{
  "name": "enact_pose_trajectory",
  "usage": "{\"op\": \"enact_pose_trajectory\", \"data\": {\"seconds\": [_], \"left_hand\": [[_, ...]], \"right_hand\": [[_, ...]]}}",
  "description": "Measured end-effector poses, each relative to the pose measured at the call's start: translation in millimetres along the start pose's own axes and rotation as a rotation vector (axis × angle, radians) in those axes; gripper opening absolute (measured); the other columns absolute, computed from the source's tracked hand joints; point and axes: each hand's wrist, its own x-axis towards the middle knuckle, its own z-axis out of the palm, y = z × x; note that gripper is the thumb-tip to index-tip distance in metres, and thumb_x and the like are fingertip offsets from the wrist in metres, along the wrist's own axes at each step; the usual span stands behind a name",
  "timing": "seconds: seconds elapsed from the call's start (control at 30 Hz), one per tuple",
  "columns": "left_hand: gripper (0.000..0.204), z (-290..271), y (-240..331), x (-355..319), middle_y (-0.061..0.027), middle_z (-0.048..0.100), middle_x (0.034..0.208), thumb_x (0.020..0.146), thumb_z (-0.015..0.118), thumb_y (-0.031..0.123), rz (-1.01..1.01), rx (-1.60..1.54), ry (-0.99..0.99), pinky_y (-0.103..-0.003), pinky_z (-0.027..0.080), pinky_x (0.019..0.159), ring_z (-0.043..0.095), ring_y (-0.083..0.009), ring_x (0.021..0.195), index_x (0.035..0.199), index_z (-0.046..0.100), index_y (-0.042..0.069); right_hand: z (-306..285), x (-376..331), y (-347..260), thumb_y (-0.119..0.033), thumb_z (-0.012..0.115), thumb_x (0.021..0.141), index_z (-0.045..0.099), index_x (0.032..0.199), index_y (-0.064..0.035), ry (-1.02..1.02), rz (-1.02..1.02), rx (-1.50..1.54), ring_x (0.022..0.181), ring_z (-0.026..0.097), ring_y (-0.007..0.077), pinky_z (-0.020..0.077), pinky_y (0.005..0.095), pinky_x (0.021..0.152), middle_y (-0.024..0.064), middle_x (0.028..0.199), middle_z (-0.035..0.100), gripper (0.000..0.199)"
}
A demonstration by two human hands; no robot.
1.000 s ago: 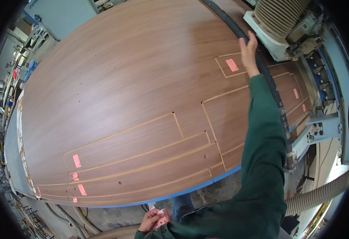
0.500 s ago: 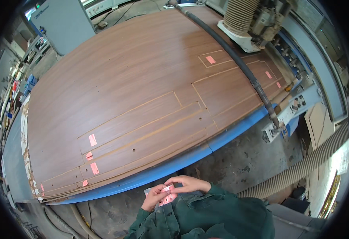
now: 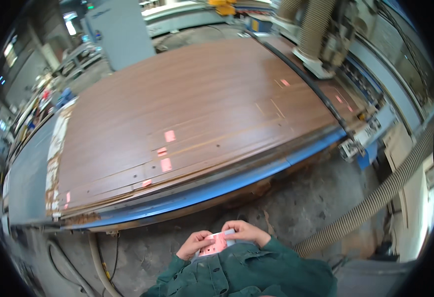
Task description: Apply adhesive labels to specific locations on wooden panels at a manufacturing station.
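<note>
Both my hands are drawn in close to my chest, above my green jacket. My left hand [image 3: 193, 244] and my right hand [image 3: 245, 232] together hold a strip of pink stickers [image 3: 215, 243] on pale backing. In front of me lies a large brown wood-grain panel [image 3: 197, 104] with routed cut lines, resting on a blue-edged machine table [image 3: 227, 185]. Several pink stickers [image 3: 169, 135] are stuck on the panel's cut pieces, some near the front edge, others at the far right.
A machine head with ribbed grey hoses [image 3: 321, 34] stands at the panel's far right end. A thick ribbed hose [image 3: 375, 203] runs over the stained concrete floor [image 3: 296, 208] to my right. Cables [image 3: 98, 257] hang under the table at lower left. A grey cabinet [image 3: 115, 29] stands behind.
My right hand left the far right end of the panel and came back to my chest, joining the left on the sticker strip. My view has pulled back from the table.
</note>
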Motion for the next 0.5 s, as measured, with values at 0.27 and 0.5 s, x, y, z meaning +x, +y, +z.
{"op": "enact_pose_trajectory", "data": {"seconds": [0.27, 0.5], "left_hand": [[0.018, -7, -12, -44, 0.0045, 0.062, 0.085, 0.088, 0.066, 0.016, 0.128, -0.057, -0.012, -0.017, 0.042, 0.065, 0.054, -0.0018, 0.074, 0.101, 0.064, 0.002], [0.019, 8, -10, -49, 0.0006, 0.064, 0.09, 0.089, 0.064, 0.014, 0.172, -0.114, 0.004, -0.02, 0.046, 0.072, 0.057, -0.0047, 0.079, 0.102, 0.063, 0.0]], "right_hand": [[43, 7, -30, -0.007, 0.064, 0.086, 0.057, 0.116, -0.0023, -0.11, 0.023, 0.096, 0.1, 0.056, 0.01, 0.0456, 0.0249, 0.088, 0.0034, 0.108, 0.06, 0.032], [42, 2, -49, -0.007, 0.064, 0.085, 0.057, 0.119, -0.0017, -0.18, -0.011, -0.048, 0.102, 0.056, 0.0114, 0.045, 0.0271, 0.091, 0.0039, 0.111, 0.06, 0.035]]}}
